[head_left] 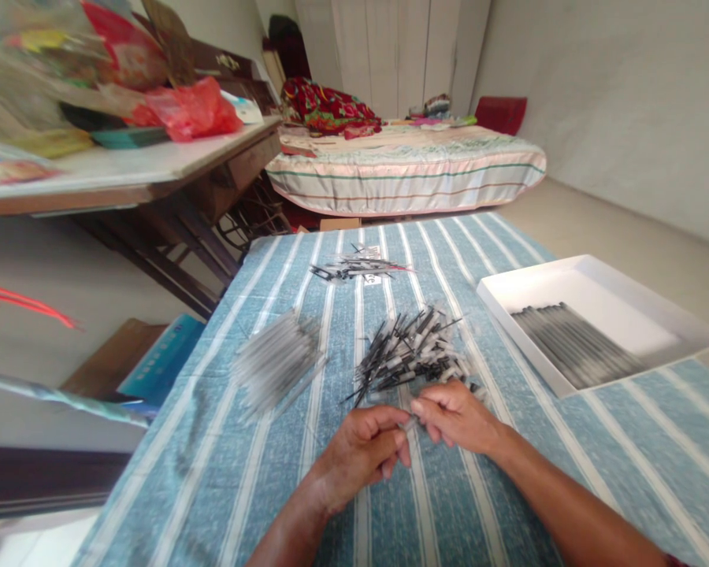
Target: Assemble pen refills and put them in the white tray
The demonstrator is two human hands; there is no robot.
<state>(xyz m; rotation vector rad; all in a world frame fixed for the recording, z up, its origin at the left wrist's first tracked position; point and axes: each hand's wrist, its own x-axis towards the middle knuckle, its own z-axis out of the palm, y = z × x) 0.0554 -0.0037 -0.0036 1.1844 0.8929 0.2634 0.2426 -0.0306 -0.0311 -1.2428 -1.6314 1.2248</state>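
Observation:
My left hand (360,453) and my right hand (454,413) meet over the blue striped cloth (213,488), fingers curled. Between their fingertips they pinch a small thin part (410,424), too small to name for sure. Just beyond my hands lies a loose pile of black-tipped pen refills (410,350). To the left of it sits a pile of clear pen tubes (277,358). A smaller heap of dark thin parts (358,268) lies farther back on the cloth.
A white shallow tray (603,276) holding a row of dark finished pens (573,342) stands at the right. A cluttered table (130,165) with bags is at the left, a bed (402,169) behind, cardboard on the floor.

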